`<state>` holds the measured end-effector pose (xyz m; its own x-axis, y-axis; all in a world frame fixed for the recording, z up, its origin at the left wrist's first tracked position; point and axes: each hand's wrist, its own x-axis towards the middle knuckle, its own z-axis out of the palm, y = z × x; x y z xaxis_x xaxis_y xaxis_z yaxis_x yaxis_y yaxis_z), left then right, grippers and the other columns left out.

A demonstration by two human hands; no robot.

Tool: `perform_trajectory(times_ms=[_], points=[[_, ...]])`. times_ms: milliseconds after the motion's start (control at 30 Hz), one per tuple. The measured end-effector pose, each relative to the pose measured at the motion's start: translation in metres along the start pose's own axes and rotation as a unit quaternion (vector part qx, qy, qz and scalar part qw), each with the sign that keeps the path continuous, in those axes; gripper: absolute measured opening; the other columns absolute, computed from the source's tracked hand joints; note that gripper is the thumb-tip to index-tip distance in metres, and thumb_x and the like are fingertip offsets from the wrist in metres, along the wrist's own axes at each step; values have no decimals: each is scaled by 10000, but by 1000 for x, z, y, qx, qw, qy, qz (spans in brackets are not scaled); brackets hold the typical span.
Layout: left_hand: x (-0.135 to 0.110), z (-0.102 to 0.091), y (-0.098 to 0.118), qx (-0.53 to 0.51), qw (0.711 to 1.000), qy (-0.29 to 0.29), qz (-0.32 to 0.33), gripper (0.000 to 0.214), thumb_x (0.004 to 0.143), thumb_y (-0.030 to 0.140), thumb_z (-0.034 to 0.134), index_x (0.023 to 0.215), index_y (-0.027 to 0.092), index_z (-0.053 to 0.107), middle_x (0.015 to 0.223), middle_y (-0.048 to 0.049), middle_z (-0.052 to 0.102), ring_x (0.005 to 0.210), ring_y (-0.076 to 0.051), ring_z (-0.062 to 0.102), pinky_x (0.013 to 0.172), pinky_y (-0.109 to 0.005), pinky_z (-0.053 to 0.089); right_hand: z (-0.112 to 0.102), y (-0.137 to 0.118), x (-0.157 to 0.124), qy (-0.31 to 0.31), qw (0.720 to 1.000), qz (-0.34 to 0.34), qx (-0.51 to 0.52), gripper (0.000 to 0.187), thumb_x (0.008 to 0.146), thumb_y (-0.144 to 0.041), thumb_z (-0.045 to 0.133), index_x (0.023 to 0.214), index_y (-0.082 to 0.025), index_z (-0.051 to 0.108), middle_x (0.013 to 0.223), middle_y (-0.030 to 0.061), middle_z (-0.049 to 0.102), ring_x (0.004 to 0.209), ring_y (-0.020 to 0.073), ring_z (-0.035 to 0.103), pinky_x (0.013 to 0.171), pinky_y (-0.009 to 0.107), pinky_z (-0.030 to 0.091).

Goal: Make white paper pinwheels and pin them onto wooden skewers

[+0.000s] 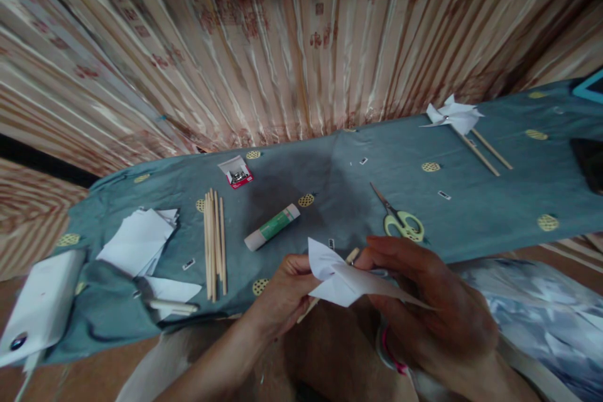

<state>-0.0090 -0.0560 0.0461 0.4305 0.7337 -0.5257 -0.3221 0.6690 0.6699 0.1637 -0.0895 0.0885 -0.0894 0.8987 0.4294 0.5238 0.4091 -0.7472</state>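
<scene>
A white folded-paper pinwheel [346,279] is held between my two hands above the near edge of the table. Behind its paper blades runs a thin wooden stick [352,255], its tip showing beside my right index finger. My left hand [285,298] is closed, pinching the pinwheel and stick from the left. Bent around the right side of the pinwheel, my right hand [433,308] has its fingers at the stick's tip and against the paper. A small shiny spot shows by that fingertip; I cannot tell exactly what it is.
Beyond my hands lie a glue stick [272,227] and scissors [402,221]. Wooden sticks [215,245], a paper stack [139,240], an open box of metal pins [238,173] and a white device [42,304] are leftward. Finished-looking pinwheels [456,118] rest at back right.
</scene>
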Motion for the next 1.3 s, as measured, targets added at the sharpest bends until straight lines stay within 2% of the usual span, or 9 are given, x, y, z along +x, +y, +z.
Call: perform_trajectory(times_ms=[200, 367, 633, 767, 933, 1067, 1200, 1300], points=[[0, -2, -2, -4, 1000, 1, 4, 389, 441, 416, 933, 613, 134, 727, 572, -53, 672, 666, -203, 675, 615, -253, 503, 1, 2, -1, -2, 1000, -5, 3, 473, 819, -129, 584, 1243, -332, 532, 897, -2, 757, 804, 217, 743, 695, 315, 611], [0, -1, -1, -10, 1000, -11, 5, 437, 406, 463, 943, 607, 134, 736, 541, -39, 655, 593, -171, 647, 598, -243, 494, 2, 4, -2, 8, 1000, 10, 11, 438, 817, -123, 583, 1201, -331, 548, 883, -12, 755, 819, 196, 742, 729, 297, 610], [3, -4, -7, -20, 999, 32, -13, 309, 460, 323, 942, 625, 145, 751, 556, -14, 653, 502, -85, 558, 535, -185, 456, 9, 8, -2, 41, 982, 150, 105, 304, 804, -233, 687, 1098, -273, 619, 874, 0, 764, 826, 168, 744, 735, 263, 611], [4, -4, -7, -11, 999, 22, -22, 284, 447, 284, 932, 590, 130, 741, 551, -16, 644, 459, -61, 524, 478, -161, 427, 15, 20, 1, 46, 959, 219, 175, 328, 777, -311, 747, 1077, -239, 636, 882, 28, 763, 791, 167, 730, 684, 258, 597], [4, -5, -10, -12, 998, 46, -30, 265, 450, 225, 914, 631, 118, 753, 513, -17, 638, 458, -59, 538, 477, -143, 423, 20, 34, 12, 7, 891, 335, 305, 432, 653, -362, 832, 991, -190, 627, 742, 26, 757, 624, 171, 700, 552, 254, 549], [5, -8, -17, -10, 997, 73, -23, 274, 441, 178, 894, 668, 109, 756, 546, -28, 667, 481, -72, 564, 512, -158, 448, 25, 41, 15, -1, 856, 378, 354, 430, 587, -323, 867, 936, -199, 649, 703, -9, 751, 592, 153, 681, 552, 246, 534], [6, -9, -22, -7, 996, 88, -13, 266, 454, 188, 885, 671, 109, 753, 556, -27, 676, 489, -69, 570, 533, -160, 447, 29, 48, 15, -19, 850, 383, 360, 415, 556, -321, 879, 894, -190, 675, 651, -25, 735, 550, 134, 648, 529, 229, 502], [2, -7, -25, -10, 995, 103, -2, 262, 445, 204, 897, 626, 108, 734, 542, -19, 666, 475, -62, 555, 521, -156, 436, 32, 49, 17, -50, 855, 370, 361, 411, 558, -355, 871, 870, -167, 682, 674, 1, 744, 588, 150, 664, 562, 245, 512]])
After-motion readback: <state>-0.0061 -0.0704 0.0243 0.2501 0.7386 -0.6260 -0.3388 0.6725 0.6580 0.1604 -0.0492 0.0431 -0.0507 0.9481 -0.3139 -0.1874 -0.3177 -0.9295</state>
